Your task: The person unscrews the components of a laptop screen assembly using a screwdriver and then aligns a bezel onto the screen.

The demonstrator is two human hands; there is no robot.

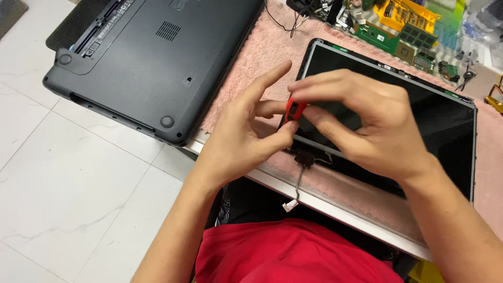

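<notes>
**Fingers of both hands pinch a small red tool over a laptop screen panel**

Fingers [293,126] of the left hand [238,139] and the right hand [367,123] close together on a small red tool [295,109] at the centre of the frame. Only its red end shows, so its long axis and heading cannot be told. It sits above the left edge of the screen panel [440,120], which lies flat on a pink cloth [262,57] over the table [335,209], its long side running from centre toward the right edge. A short cable with a white plug [293,196] hangs off the panel's near edge. In the upper left, a black laptop base [152,57] lies underside up. Green circuit boards [398,31] sit along the top edge.
</notes>
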